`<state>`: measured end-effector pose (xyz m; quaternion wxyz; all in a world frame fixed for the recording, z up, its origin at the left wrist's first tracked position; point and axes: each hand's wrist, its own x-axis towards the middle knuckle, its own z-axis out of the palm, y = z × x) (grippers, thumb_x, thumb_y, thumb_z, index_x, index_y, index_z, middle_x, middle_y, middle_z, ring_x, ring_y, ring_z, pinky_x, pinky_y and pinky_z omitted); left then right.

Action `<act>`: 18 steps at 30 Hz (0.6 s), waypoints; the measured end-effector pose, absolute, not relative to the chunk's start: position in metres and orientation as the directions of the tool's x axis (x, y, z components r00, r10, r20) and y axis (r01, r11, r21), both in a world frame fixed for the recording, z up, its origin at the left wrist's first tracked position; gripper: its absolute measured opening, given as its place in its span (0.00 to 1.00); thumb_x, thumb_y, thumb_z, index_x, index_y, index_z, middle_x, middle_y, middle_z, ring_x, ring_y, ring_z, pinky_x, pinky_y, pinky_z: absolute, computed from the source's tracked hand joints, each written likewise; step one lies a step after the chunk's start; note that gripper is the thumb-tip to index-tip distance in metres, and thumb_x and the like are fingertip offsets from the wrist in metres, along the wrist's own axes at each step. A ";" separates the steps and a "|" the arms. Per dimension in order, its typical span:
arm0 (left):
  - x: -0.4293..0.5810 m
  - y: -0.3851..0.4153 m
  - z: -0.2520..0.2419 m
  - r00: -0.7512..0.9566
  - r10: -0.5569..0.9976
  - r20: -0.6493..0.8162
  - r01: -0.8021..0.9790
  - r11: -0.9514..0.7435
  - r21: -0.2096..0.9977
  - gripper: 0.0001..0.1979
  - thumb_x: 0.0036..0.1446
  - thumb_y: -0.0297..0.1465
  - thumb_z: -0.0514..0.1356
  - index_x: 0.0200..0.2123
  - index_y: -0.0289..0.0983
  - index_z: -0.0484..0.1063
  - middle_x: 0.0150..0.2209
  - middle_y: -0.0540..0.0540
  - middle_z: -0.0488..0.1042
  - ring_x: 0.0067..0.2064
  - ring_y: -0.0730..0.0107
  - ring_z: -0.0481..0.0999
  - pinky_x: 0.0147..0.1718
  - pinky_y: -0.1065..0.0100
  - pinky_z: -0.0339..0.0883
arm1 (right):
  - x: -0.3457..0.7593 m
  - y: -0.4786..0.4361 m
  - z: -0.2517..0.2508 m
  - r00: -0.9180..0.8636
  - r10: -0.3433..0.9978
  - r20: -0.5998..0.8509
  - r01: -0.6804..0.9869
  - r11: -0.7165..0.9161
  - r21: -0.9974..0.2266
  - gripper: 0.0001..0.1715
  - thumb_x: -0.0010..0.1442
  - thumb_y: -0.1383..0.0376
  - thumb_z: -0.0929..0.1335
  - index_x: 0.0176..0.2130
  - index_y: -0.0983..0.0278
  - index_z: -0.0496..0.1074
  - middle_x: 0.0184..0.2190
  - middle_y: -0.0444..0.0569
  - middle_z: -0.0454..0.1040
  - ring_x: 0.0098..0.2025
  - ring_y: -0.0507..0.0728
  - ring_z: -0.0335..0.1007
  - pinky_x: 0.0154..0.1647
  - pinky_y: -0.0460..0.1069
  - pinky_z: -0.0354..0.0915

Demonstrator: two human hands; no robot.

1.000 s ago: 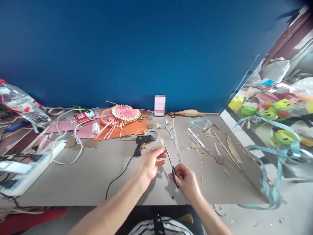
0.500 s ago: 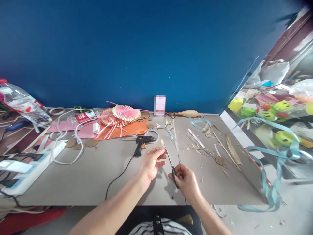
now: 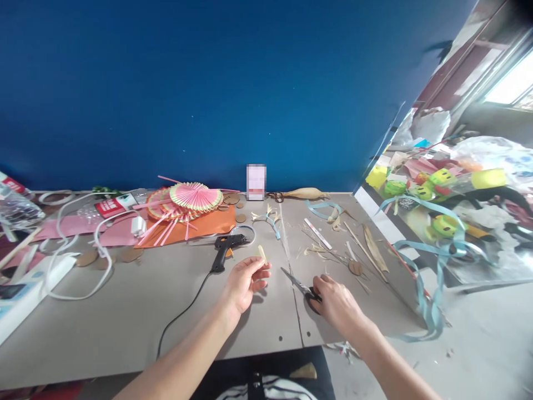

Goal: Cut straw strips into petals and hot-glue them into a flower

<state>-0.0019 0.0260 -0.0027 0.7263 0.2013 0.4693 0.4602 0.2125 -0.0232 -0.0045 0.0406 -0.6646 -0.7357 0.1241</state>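
My left hand (image 3: 249, 282) pinches a small pale yellow piece (image 3: 262, 254), perhaps dried husk, between thumb and fingertips above the table. To the right, my right hand (image 3: 335, 300) is closed around the black handles of a pair of scissors (image 3: 300, 285). Their blades point left and away from me, low over the tabletop; I cannot tell whether they touch it. Beyond my left hand lies a black glue gun (image 3: 225, 249). A light blue forked piece with pale tips (image 3: 270, 221) rests farther back.
Dried stems and husk scraps (image 3: 375, 253), a white marker (image 3: 317, 233) and a wooden disc (image 3: 355, 268) lie to the right. Pink paper fans (image 3: 195, 195) lie at the back left. A white power strip (image 3: 37, 289) and cables occupy the left. Blue ribbon (image 3: 437, 300) hangs over the right edge.
My right hand has moved right and lowered the scissors, turning the blades leftward, away from my left hand. My left hand still holds the pale piece. The view has swung slightly right.
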 end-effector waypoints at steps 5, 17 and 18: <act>0.004 0.029 -0.005 0.174 0.859 -0.481 -0.430 0.506 0.748 0.05 0.44 0.29 0.61 0.25 0.34 0.67 0.26 0.46 0.74 0.22 0.77 0.72 0.16 0.78 0.64 | 0.228 -0.004 0.012 -0.251 0.893 -0.375 0.941 0.135 -0.310 0.02 0.42 0.68 0.67 0.21 0.65 0.67 0.17 0.43 0.65 0.20 0.50 0.59 0.19 0.44 0.45; 0.012 0.035 0.008 0.172 0.879 -0.445 -0.374 0.476 0.796 0.06 0.45 0.29 0.60 0.26 0.34 0.65 0.25 0.46 0.73 0.22 0.78 0.70 0.17 0.78 0.63 | 0.244 0.109 0.021 0.141 0.979 -0.146 0.949 -0.176 -0.263 0.15 0.55 0.62 0.60 0.34 0.66 0.71 0.34 0.55 0.74 0.36 0.59 0.69 0.31 0.47 0.59; 0.012 0.035 0.009 0.173 0.881 -0.441 -0.374 0.473 0.797 0.06 0.45 0.29 0.60 0.26 0.34 0.65 0.25 0.46 0.73 0.22 0.78 0.70 0.17 0.78 0.63 | 0.243 0.116 0.017 0.177 0.975 -0.135 0.948 -0.205 -0.245 0.14 0.54 0.62 0.61 0.33 0.66 0.72 0.33 0.56 0.74 0.37 0.60 0.69 0.31 0.48 0.59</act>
